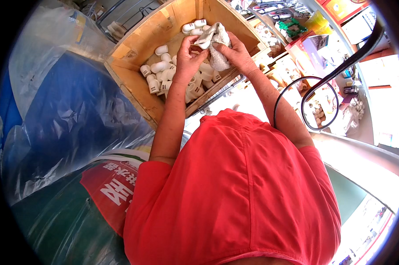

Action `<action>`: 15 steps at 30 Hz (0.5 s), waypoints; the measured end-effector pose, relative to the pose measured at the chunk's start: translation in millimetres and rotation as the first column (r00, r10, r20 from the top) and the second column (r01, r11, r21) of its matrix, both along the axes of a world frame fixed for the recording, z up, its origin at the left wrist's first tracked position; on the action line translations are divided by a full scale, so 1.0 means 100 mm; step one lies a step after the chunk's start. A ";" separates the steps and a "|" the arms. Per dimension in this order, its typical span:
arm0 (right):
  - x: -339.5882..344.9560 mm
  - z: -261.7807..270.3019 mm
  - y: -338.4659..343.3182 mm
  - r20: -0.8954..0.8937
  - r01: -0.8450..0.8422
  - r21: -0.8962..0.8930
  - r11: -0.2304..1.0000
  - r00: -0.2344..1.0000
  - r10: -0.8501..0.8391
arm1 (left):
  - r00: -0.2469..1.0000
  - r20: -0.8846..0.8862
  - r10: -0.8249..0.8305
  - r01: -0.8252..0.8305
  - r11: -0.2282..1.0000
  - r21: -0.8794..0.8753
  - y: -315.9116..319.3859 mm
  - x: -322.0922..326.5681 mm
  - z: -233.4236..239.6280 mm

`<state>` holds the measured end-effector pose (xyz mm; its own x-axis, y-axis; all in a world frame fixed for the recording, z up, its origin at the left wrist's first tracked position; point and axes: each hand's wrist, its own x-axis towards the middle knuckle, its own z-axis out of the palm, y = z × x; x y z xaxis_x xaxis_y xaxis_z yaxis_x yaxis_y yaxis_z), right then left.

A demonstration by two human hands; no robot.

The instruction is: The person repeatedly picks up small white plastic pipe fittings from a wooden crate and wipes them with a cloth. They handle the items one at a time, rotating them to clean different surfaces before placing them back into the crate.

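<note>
My right hand (pixel 237 54) grips a grey-white cloth (pixel 220 59), bunched between the thumb and fingers. Opposite it, my left hand (pixel 190 61) pinches a white plastic pipe fitting (pixel 204 45), which the cloth partly covers, so its full shape is hidden. Both hands are held over an open wooden crate (pixel 153 20). Inside the crate, below and to the left of my left hand, lies a pile of white plastic pipe fittings (pixel 160 67), some of them elbows. A few more white fittings (pixel 188 28) rest towards the far corner, beyond my hands.
Blue goods under clear plastic wrap (pixel 63 89) stand left of the crate. Nearer is a green wrapped item (pixel 54 212) with a red printed label (pixel 110 192). Shelves with small boxed goods (pixel 305 49) line the right. A black cable (pixel 343 66) loops across my right arm.
</note>
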<state>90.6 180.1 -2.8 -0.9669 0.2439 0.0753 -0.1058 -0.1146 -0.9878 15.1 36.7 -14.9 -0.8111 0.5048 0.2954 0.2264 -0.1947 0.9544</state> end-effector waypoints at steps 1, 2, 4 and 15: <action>0.02 0.02 -0.01 -0.003 0.015 -0.010 1.000 1.000 -0.015 | 0.998 0.056 -0.013 0.013 1.000 0.009 0.00 0.02 0.04; 0.02 0.03 -0.01 -0.006 0.030 -0.021 0.999 1.000 -0.030 | 0.993 0.112 -0.027 0.025 1.000 0.018 -0.01 0.04 0.08; 0.02 0.03 -0.01 0.004 0.041 0.007 0.999 0.999 -0.041 | 0.964 0.262 -0.047 0.046 0.999 0.008 -0.03 0.08 0.19; -0.03 -0.07 -0.01 0.022 0.051 0.128 0.990 0.998 -0.054 | 0.864 0.485 -0.132 0.154 0.988 -0.005 -0.09 0.00 0.05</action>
<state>87.3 179.4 -9.4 -0.9550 0.2843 0.0850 -0.0835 0.0175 -0.9964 14.7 27.9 -9.6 -0.7648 0.6294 -0.1377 -0.2913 -0.1471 0.9453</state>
